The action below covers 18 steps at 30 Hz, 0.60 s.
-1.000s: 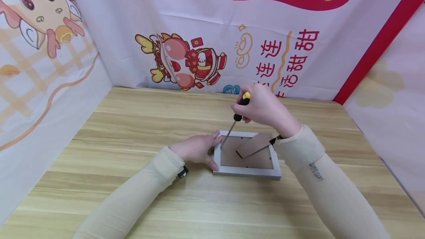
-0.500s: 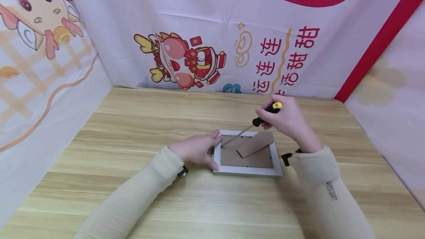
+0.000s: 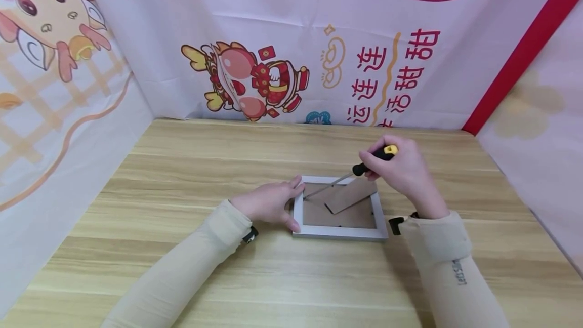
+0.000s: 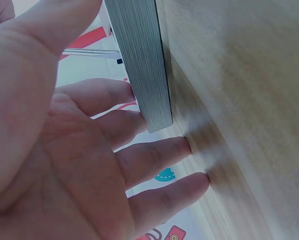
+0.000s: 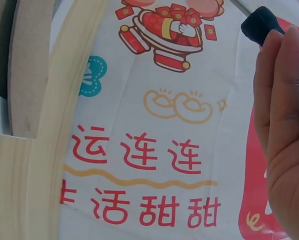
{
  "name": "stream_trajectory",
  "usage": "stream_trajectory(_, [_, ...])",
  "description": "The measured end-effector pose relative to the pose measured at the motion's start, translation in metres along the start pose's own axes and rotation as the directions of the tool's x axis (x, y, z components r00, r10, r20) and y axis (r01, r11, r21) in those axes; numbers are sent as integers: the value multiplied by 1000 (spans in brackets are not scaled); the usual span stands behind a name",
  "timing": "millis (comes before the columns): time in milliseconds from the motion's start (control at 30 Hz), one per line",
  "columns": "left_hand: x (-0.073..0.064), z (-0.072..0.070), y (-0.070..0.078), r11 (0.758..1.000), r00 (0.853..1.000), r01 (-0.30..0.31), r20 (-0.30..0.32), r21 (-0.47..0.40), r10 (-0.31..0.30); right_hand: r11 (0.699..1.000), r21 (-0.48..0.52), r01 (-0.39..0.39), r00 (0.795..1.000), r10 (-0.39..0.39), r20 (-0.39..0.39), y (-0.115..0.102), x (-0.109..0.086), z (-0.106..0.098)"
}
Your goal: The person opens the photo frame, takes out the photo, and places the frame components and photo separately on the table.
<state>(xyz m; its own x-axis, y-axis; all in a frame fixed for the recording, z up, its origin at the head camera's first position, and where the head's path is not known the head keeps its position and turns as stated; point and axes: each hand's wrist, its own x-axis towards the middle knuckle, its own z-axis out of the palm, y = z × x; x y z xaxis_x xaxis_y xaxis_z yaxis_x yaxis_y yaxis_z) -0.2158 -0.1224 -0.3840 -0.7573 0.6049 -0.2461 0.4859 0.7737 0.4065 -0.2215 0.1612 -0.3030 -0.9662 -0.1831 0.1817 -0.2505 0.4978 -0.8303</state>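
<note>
A silver-white picture frame (image 3: 339, 233) lies back side up on the table, showing its brown backing board (image 3: 314, 212) and a slanted stand leg (image 3: 348, 197). My left hand (image 3: 271, 202) rests against the frame's left side. In the left wrist view its fairly straight fingers (image 4: 109, 95) touch the brushed edge, the lower two reaching the table. My right hand (image 3: 403, 168) grips a screwdriver (image 3: 361, 169) by its black and yellow handle. The thin shaft slants down leftward, its tip at a small dark tab along the frame's left inner edge.
The wood-grain table (image 3: 218, 272) extends around the frame. A white printed cloth (image 3: 255, 14) with red lettering and cartoon figures hangs behind it, and more cloth closes off both sides. Small dark tabs dot the backing's border.
My right hand has moved right and down, tilting the screwdriver from steep to a low slant while its tip stays at the left inner edge. The left hand and frame hold their place.
</note>
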Motion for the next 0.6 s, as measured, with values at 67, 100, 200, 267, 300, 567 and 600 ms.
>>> stream_trajectory(67, [0, 0, 0, 1000, 1000, 3, 1, -1, -3, 1000, -18, 12, 1000, -12, 1, -2, 1, 1])
stream_trajectory(100, [0, 0, 0, 1000, 1000, 4, 1, 0, -4, 1000, -29, 12, 1000, -12, 5, -3, 3, 1])
stream_trajectory(200, [1, 0, 0, 1000, 1000, 4, -1, 3, -4, 994, -100, 33, 999, -30, 34, -12, 8, 2])
stream_trajectory(267, [1, 0, -1, 1000, 1000, 5, 1, 5, -5, 985, -162, 61, 996, -50, 68, -20, 13, 3])
stream_trajectory(300, [2, 0, -1, 1000, 1000, 6, 3, 6, -6, 979, -187, 81, 994, -65, 88, -25, 16, 4])
stream_trajectory(567, [3, -1, -1, 1000, 1000, 20, 9, -19, -20, 941, -276, 194, 967, -136, 215, -58, 36, 17])
stream_trajectory(600, [3, -1, -1, 999, 1000, 23, 9, -23, -23, 936, -285, 207, 963, -144, 228, -61, 38, 19])
